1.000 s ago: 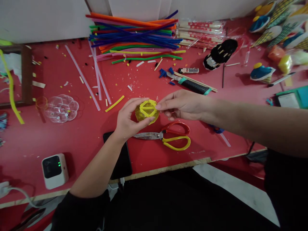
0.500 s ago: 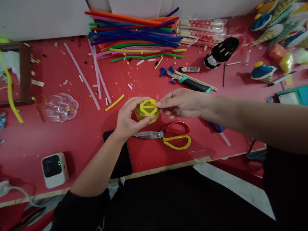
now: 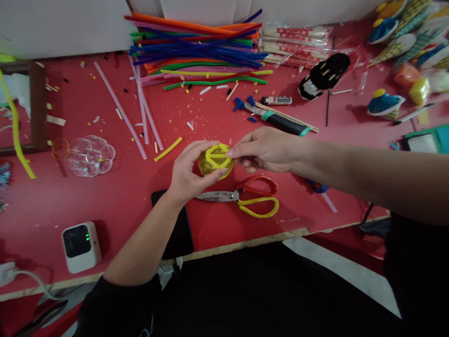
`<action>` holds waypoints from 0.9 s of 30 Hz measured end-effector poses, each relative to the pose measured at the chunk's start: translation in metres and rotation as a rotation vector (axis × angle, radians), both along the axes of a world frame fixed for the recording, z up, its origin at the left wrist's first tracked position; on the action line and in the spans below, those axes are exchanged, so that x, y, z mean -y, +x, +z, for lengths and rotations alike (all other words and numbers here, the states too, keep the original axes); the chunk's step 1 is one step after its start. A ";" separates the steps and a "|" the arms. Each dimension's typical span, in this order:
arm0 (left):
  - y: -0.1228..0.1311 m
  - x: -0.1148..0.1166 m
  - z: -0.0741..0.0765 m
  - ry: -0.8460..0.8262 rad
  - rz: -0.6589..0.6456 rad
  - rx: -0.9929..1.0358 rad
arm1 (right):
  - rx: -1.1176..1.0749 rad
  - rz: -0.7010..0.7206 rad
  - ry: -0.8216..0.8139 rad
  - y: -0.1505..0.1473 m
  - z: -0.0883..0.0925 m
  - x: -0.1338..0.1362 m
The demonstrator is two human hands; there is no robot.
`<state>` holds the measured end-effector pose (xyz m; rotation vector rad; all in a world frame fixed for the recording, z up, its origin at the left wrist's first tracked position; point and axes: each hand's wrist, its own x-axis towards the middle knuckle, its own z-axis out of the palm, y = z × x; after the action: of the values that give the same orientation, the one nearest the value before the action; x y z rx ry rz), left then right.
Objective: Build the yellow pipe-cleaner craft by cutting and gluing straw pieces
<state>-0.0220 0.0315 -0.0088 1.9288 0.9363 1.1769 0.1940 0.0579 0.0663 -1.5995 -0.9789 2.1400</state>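
A round, see-through yellow ornament [image 3: 206, 167] with strips of yellow pipe cleaner [image 3: 218, 156] on its top sits in my left hand [image 3: 189, 171]. The fingers curl behind it and the thumb presses along its front. My right hand [image 3: 261, 149] is closed in a pinch at the ornament's right upper edge, where the middle strip ends. Its thumb and forefinger tips seem to hold that strip's end. Just below the ornament lie scissors [image 3: 260, 206] with one red and one yellow handle. A cut piece of yellow pipe cleaner [image 3: 168, 149] rests left of my left hand.
Many coloured pipe cleaners [image 3: 199, 47] lie at the back. Pliers [image 3: 286, 122] are beyond my right hand. A black phone [image 3: 180, 234] lies under my left forearm. To the left are a clear flower-shaped tray [image 3: 90, 157] and a white device [image 3: 81, 248]. A black figure [image 3: 324, 77] stands back right.
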 end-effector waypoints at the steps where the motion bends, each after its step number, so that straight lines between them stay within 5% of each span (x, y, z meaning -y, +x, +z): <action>1: 0.000 0.000 0.000 0.000 0.001 0.000 | 0.001 0.003 0.006 0.000 0.000 0.000; 17: 0.000 0.000 0.000 -0.024 0.008 -0.016 | 0.024 -0.018 0.031 0.001 0.002 0.003; 27: -0.001 0.002 0.000 -0.078 -0.010 0.022 | 0.155 0.167 0.208 0.021 0.015 -0.006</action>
<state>-0.0228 0.0298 -0.0092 1.8534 0.9465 1.1371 0.2155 0.0644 0.0810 -1.6505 -1.3802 1.9608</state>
